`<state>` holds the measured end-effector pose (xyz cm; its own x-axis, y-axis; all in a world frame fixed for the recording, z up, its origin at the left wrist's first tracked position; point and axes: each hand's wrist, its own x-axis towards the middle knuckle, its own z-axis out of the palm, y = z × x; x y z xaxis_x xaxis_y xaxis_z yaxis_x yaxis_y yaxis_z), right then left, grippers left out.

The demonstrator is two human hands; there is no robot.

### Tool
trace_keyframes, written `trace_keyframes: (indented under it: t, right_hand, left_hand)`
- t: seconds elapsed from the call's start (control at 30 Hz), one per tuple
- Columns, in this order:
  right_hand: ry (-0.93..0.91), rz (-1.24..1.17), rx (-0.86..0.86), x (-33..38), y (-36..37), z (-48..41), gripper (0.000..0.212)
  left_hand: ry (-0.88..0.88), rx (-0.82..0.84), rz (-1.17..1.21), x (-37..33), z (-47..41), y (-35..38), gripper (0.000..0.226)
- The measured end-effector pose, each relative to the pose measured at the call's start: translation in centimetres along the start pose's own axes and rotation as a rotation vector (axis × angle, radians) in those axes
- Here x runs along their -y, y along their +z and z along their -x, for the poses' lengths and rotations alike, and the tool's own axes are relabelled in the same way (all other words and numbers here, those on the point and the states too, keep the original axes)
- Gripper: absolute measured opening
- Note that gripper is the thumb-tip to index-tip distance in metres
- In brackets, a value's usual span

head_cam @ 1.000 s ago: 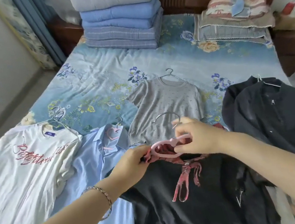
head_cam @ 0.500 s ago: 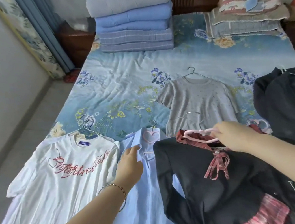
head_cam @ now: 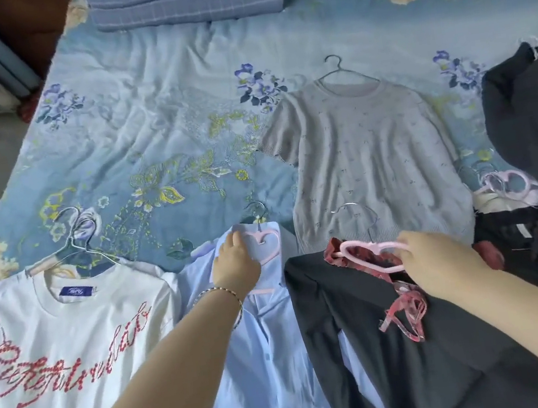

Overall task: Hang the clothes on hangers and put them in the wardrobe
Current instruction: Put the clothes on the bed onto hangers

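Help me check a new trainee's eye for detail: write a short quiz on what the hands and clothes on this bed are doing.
1. True or false: the right hand grips the pink hanger set in the black garment.
2. Which item does the left hand touch? A white T-shirt; B light blue shirt; C folded blankets.
3. What kind of hanger carries the grey knit top?

Key: 1 true; 2 B; 3 a wire hanger.
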<state>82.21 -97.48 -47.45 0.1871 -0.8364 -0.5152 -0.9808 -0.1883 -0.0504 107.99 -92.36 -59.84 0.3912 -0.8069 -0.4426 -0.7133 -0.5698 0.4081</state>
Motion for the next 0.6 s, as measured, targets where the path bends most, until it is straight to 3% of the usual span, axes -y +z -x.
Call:
trace_keyframes:
  t: [0.13, 0.23, 0.33, 0.43, 0.6]
  right_hand:
    - [0.040, 0.016, -0.049, -0.1, 0.6, -3.2, 0.014]
    - [0.066, 0.000, -0.114, -0.3, 0.5, -4.6, 0.014]
    - [0.067, -0.019, -0.110, -1.1, 1.0, -4.5, 0.017]
    - [0.074, -0.044, -0.124, -2.0, 1.0, -3.0, 0.018]
    - [0.046, -0.060, -0.185, -4.1, -1.5, 1.4, 0.023]
  left_hand:
    - [-0.138, -0.047, -0.049, 1.4, -5.2, 1.7, 0.056]
    - [-0.252, 0.088, -0.033, 2.8, -7.0, 2.1, 0.059]
    - [-0.168, 0.167, -0.107, 3.4, -7.1, 2.1, 0.050]
    - [-0.117, 0.067, 0.074, 2.6, -5.3, 1.6, 0.016]
    - [-0.004, -0.099, 0.126, 0.3, 1.4, -1.2, 0.013]
